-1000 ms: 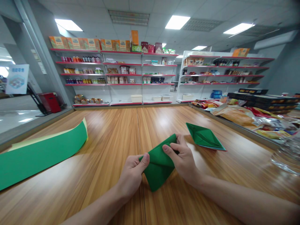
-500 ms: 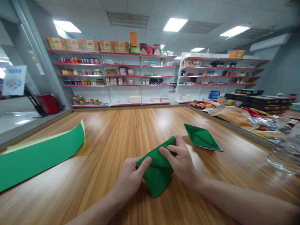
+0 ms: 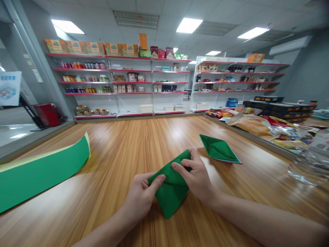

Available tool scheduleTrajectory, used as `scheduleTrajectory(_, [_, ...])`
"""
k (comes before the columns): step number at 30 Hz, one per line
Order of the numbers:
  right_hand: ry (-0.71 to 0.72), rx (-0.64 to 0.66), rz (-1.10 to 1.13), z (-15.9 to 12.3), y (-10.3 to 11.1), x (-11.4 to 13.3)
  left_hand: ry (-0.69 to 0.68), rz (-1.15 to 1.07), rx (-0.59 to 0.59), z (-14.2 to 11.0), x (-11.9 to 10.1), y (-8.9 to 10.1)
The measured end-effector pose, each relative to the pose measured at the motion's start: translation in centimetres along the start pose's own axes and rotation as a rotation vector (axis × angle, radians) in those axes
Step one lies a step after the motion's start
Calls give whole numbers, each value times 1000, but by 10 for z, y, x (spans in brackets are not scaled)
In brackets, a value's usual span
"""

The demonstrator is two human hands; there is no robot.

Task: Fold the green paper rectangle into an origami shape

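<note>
I have the folded green paper [image 3: 171, 192] over the middle of the bench [image 3: 120, 147], its upper edge pinched between thumb and fingers of both my left hand [image 3: 142, 195] and my right hand [image 3: 196, 175]. Just beyond my right hand lies a folded green stack [image 3: 221, 150], with a clear bottle [image 3: 308, 161] farther right, a curling green sheet [image 3: 43, 171] well to the left, and packaged snacks [image 3: 257, 125] past the bench's right edge. Stocked shelves [image 3: 132, 92] stand behind, their box lettering too small for me to read.

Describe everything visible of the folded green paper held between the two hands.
The folded, matte green paper has creases across its face and a layered upper edge; its lower corner points toward the person. It slants above the brown wood-grain table; whether it touches is unclear. The bare left hand pinches its left end, thumb on top; the bare right hand grips and partly hides its upper right.
</note>
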State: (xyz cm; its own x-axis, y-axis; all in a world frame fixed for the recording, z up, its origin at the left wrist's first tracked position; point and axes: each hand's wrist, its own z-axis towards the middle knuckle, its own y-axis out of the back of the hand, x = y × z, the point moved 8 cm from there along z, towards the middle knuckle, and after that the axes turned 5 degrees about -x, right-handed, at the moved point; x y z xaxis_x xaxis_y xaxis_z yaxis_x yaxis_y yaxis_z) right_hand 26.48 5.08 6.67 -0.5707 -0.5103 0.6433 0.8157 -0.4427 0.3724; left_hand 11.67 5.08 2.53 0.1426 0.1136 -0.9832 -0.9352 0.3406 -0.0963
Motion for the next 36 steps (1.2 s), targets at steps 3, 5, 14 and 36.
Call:
scheduleTrajectory(3, [-18,32,27,-1,-2,1,15,37,-7,-3,0,0])
scheduleTrajectory(5, [-32,43,28,0,-3,0,15,51,-12,-5,0,0])
scheduleTrajectory(14, [43,165,-39,-5,-9,8,184,-201,97,-3,11,-2])
scheduleTrajectory(36, [176,345,-26,-17,-21,15,-132,730,-1,-16,1,-16])
